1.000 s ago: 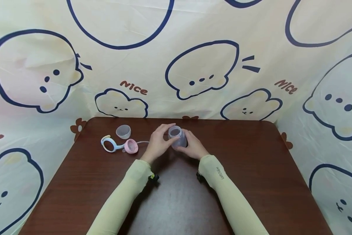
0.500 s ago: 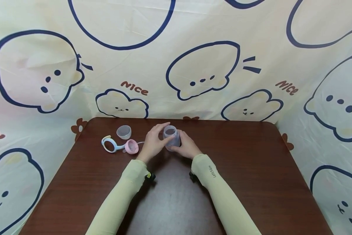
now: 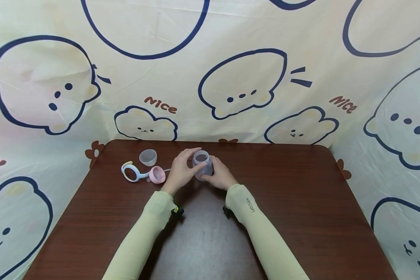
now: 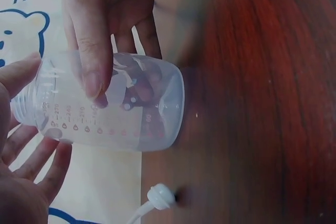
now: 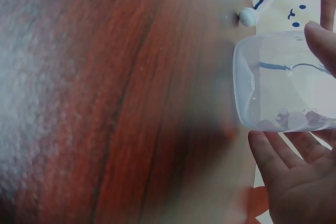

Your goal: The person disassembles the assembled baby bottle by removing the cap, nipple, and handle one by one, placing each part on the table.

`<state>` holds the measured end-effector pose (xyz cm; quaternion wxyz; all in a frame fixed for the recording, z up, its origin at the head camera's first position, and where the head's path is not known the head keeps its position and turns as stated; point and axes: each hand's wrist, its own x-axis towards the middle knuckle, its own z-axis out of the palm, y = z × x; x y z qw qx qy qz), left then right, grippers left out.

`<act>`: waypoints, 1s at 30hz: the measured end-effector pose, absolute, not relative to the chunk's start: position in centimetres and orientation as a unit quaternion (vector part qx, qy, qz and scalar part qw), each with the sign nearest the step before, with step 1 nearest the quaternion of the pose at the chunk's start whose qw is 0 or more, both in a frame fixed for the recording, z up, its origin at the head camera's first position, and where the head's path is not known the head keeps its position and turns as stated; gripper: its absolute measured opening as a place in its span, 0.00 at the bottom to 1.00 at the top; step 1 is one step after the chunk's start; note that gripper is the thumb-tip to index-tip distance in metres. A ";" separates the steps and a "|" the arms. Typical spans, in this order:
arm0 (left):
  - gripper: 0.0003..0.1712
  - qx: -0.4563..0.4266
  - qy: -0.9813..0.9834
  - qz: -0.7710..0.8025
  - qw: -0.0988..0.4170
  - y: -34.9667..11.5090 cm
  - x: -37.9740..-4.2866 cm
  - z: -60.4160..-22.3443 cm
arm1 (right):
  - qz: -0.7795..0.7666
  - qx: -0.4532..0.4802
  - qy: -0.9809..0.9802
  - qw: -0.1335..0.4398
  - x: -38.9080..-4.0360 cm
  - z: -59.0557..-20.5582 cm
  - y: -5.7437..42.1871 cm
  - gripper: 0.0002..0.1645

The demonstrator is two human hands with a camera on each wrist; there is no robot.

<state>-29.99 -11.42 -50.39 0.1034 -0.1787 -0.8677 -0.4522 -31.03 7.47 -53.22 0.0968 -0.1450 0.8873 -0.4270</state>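
Observation:
A clear plastic baby bottle (image 3: 207, 170) with a printed volume scale stands upright, lid off, at the back middle of the table. My left hand (image 3: 180, 172) holds it near the neck from the left. From the right, my right hand (image 3: 222, 175) grips its lower body, thumb in front. In the left wrist view the bottle (image 4: 142, 121) shows its threaded neck between the left thumb and fingers, and the right thumb lies across its side. The right wrist view has the bottle's base (image 5: 247, 85) close over the tabletop, right fingers along one side.
Left of the hands lie a pink bottle collar (image 3: 157, 175) and a light-blue ring handle (image 3: 130, 172). Behind them sits a clear cup-shaped cap (image 3: 148, 157). A straw with a white weighted end (image 4: 160, 196) runs toward the left hand. Patterned cloth (image 3: 245, 132) hangs behind the table.
Both hands and the bottle have shifted a little to the left together, with most of the motion in the first half second. The pink collar, handle and clear cap stay where they were.

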 end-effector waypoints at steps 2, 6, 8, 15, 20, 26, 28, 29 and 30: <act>0.34 -0.184 -0.866 -0.452 0.107 -11.5 -30.0 -50.4 | -0.430 -0.143 0.886 0.097 -31.0 -53.2 7.4 0.50; 0.34 -0.182 -0.860 -0.466 0.098 -11.5 -30.0 -50.7 | -0.428 -0.141 0.888 0.094 -30.9 -53.2 7.4 0.50; 0.34 -0.178 -0.854 -0.480 0.087 -11.5 -30.0 -50.8 | -0.427 -0.140 0.888 0.093 -30.8 -53.3 7.5 0.51; 0.35 -0.187 -0.834 -0.516 0.064 -11.5 -30.4 -51.4 | -0.431 -0.124 0.889 0.095 -30.7 -53.7 7.7 0.52; 0.36 -0.183 -0.835 -0.515 0.067 -11.6 -30.6 -51.5 | -0.431 -0.130 0.888 0.093 -30.7 -53.5 7.6 0.53; 0.36 -0.172 -0.848 -0.497 0.065 -11.6 -30.1 -51.4 | -0.420 -0.134 0.892 0.096 -30.7 -53.4 7.4 0.55; 0.38 -0.171 -0.852 -0.490 0.067 -11.6 -29.9 -51.3 | -0.419 -0.134 0.893 0.097 -30.7 -53.6 7.4 0.58; 0.40 -0.171 -0.855 -0.485 0.069 -11.6 -29.9 -51.2 | -0.420 -0.134 0.893 0.097 -30.7 -53.7 7.4 0.59; 0.42 -0.172 -0.857 -0.481 0.071 -11.6 -29.8 -51.2 | -0.418 -0.134 0.893 0.097 -30.8 -53.8 7.5 0.61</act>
